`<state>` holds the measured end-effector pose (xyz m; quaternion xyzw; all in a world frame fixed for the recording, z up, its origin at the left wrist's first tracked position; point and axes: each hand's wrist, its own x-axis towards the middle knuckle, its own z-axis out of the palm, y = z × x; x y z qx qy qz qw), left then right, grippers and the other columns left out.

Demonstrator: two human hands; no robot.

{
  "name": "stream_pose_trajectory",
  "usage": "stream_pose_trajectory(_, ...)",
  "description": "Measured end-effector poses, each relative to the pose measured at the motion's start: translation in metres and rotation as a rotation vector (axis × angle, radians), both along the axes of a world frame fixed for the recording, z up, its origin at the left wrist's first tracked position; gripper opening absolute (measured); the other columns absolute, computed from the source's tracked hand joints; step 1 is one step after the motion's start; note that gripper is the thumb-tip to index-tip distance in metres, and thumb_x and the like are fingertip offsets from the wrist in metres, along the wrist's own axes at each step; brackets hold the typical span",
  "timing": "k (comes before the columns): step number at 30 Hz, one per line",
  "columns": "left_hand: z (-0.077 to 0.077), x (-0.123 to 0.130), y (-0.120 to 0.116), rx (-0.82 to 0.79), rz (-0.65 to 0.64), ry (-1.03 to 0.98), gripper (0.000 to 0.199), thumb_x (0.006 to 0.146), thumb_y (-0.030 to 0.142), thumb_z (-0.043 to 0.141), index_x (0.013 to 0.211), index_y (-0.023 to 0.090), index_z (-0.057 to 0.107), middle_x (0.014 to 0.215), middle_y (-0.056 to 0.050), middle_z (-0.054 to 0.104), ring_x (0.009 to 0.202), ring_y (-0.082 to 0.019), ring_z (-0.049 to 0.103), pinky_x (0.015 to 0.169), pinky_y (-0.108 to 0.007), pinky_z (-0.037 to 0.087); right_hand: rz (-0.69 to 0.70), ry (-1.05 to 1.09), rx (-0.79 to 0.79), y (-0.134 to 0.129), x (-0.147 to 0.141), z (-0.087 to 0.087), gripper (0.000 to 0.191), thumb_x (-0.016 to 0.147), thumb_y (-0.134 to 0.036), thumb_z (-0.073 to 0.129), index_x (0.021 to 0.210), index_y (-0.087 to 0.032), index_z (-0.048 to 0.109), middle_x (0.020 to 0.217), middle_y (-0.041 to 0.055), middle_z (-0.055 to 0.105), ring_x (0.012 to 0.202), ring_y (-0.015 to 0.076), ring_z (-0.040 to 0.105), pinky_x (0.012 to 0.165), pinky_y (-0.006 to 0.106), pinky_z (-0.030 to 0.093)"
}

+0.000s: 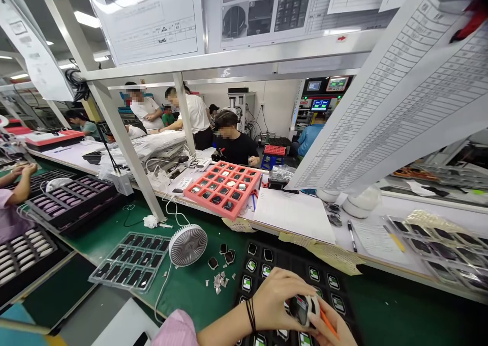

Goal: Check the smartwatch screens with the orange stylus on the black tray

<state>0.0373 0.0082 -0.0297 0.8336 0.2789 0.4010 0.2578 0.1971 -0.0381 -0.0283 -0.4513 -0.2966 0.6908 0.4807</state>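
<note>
Low in the head view, my left hand [272, 297], with dark bands round its wrist, has its fingers curled round the left side of a watch case [300, 309]. The case is tilted, its dark glassy face turned to the left. My right hand [332, 325] pinches the right side of the same case and also holds a thin orange tool [328, 324]. Both hands are over a black tray [292, 264] with watch cases in its pockets, several showing green and white inside. The right fingertips are partly hidden behind the case.
Left of the tray are loose watch cases [223, 249], small scraps [219, 281], a white fan [188, 245] and a clear tray of dark parts [131, 261]. A red tray [232, 214] sits on the raised shelf. Paper sheets [366, 112] hang at the right. Other people work beyond.
</note>
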Motion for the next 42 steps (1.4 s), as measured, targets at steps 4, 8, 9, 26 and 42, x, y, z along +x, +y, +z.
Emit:
stream_pose_trajectory(4, 0.016, -0.001, -0.001, 0.003, -0.012, 0.024, 0.045, 0.070, 0.041, 0.071, 0.110, 0.023, 0.063, 0.109, -0.008, 0.071, 0.103, -0.024, 0.063, 0.091, -0.036, 0.043, -0.130, 0.021, 0.081, -0.001, -0.009, 0.001, 0.046, 0.058, -0.040, 0.084, 0.099, -0.022, 0.072, 0.100, 0.0114, 0.070, 0.101, 0.0322, 0.063, 0.080, 0.040, 0.054)
stream_pose_trajectory(8, 0.030, -0.001, 0.000, 0.020, -0.053, -0.012, 0.039, 0.073, 0.028, 0.068, 0.112, 0.023, 0.063, 0.112, -0.007, 0.070, 0.104, -0.023, 0.063, 0.092, -0.037, 0.043, -0.163, 0.013, 0.091, 0.002, -0.011, 0.003, 0.054, 0.049, -0.036, 0.088, 0.097, -0.021, 0.070, 0.093, 0.0076, 0.070, 0.089, 0.0272, 0.065, 0.072, 0.035, 0.054)
stream_pose_trajectory(9, 0.031, -0.001, 0.001, 0.032, -0.059, -0.028, 0.038, 0.074, 0.025, 0.067, 0.111, 0.023, 0.063, 0.111, -0.007, 0.071, 0.104, -0.023, 0.063, 0.092, -0.038, 0.044, -0.123, 0.016, 0.101, 0.003, -0.010, 0.004, 0.053, 0.049, -0.035, 0.088, 0.096, -0.021, 0.069, 0.093, 0.0069, 0.069, 0.088, 0.0261, 0.065, 0.071, 0.034, 0.054)
stream_pose_trajectory(26, 0.043, -0.004, 0.002, -0.050, 0.024, -0.071, 0.048, 0.071, 0.035, 0.076, 0.114, 0.020, 0.061, 0.113, -0.011, 0.068, 0.105, -0.025, 0.064, 0.094, -0.041, 0.051, -0.596, -0.283, 0.577, -0.023, 0.004, 0.037, 0.041, 0.092, -0.050, 0.041, 0.090, -0.021, 0.069, 0.054, 0.0018, 0.066, 0.046, 0.0196, 0.061, 0.054, 0.035, 0.050)
stream_pose_trajectory(42, 0.040, -0.002, -0.003, -0.056, 0.044, -0.075, 0.044, 0.072, 0.032, 0.076, 0.112, 0.018, 0.063, 0.110, -0.010, 0.070, 0.103, -0.025, 0.066, 0.093, -0.039, 0.053, -0.546, -0.509, 0.733, -0.021, -0.007, 0.039, 0.041, 0.096, -0.039, 0.038, 0.076, -0.023, 0.068, 0.067, 0.0040, 0.068, 0.055, 0.0184, 0.062, 0.056, 0.033, 0.051)
